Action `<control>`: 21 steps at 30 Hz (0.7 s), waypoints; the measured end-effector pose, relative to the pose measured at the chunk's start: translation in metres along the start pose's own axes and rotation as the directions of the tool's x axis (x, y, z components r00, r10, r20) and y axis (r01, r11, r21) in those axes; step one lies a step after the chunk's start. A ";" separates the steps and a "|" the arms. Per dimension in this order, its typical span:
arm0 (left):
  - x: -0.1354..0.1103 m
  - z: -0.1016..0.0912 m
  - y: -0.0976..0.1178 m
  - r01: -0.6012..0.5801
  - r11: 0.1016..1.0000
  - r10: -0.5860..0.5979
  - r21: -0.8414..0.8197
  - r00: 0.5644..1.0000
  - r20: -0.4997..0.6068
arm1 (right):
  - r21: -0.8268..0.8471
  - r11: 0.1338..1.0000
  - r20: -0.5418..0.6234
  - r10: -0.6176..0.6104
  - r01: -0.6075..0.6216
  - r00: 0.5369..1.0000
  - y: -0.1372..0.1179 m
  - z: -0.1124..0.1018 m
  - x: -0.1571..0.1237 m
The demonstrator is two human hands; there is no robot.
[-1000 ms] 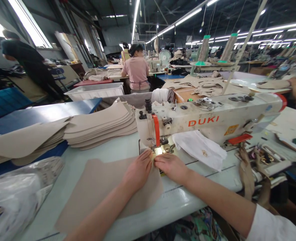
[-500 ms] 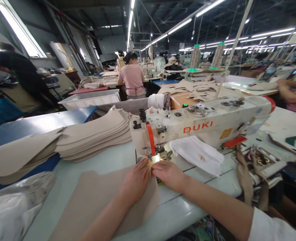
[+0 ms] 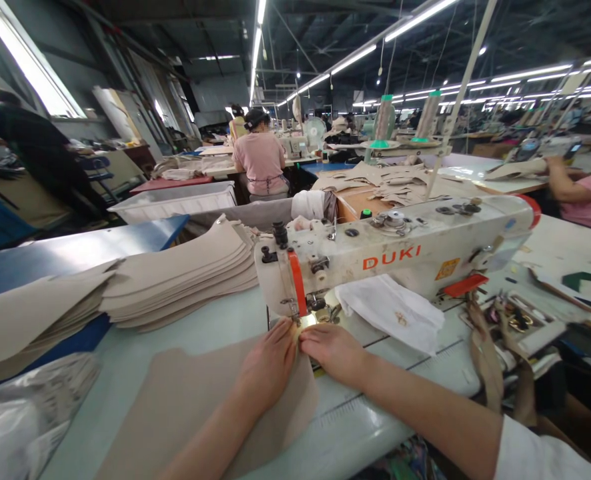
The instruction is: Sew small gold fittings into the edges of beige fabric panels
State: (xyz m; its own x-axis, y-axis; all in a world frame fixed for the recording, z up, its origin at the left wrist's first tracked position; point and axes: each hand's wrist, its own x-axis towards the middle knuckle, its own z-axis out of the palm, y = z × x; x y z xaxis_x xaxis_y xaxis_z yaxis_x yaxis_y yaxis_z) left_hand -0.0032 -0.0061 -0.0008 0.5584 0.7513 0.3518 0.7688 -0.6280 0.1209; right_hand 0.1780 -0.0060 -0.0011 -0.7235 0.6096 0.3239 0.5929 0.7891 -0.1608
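A beige fabric piece (image 3: 175,393) lies on the pale table of a white sewing machine (image 3: 345,277) marked DUKI. My left hand (image 3: 268,363) rests flat on the cloth, fingers stretched towards the lit needle area. Just right of it, my right hand (image 3: 333,350) has its fingers bent and pressed together at the cloth's edge. Both sets of fingertips are close beside the presser foot, almost touching each other. My hands hide the needle and the edge being fed there.
Stacked beige fabric pieces (image 3: 180,273) stand left of the machine. A white cloth (image 3: 390,310) lies under its arm, and a tray of small items (image 3: 520,320) sits at right. A clear plastic bag (image 3: 25,413) is at lower left. Several co-workers, one in pink (image 3: 259,160), are beyond.
The whole view has shifted slightly, with the machine and hands appearing a little further left. Both hands keep their places at the presser foot, and the fabric has hardly moved.
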 end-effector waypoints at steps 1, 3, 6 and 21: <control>0.000 0.000 0.000 -0.002 1.000 0.002 -0.002 1.000 0.004 | 0.002 1.000 -0.002 -0.001 0.001 1.000 0.000 0.000 0.000; 0.001 0.000 0.000 0.005 1.000 -0.005 -0.007 1.000 0.012 | 0.010 1.000 -0.003 -0.008 0.008 1.000 0.001 0.001 0.001; 0.001 -0.001 0.000 0.022 1.000 -0.021 -0.010 0.999 0.028 | 0.016 1.000 -0.002 -0.015 0.015 1.000 0.001 0.001 0.001; -0.001 -0.002 0.003 0.059 0.997 -0.058 -0.058 0.998 0.017 | -0.039 0.999 0.051 0.000 0.002 0.999 -0.004 -0.005 0.001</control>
State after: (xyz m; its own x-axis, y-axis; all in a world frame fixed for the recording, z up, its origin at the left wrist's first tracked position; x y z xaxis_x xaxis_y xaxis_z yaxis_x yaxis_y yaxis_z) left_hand -0.0021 -0.0097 0.0014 0.5183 0.7895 0.3288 0.7806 -0.5938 0.1953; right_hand 0.1771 -0.0087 0.0050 -0.7404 0.6128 0.2761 0.6051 0.7866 -0.1233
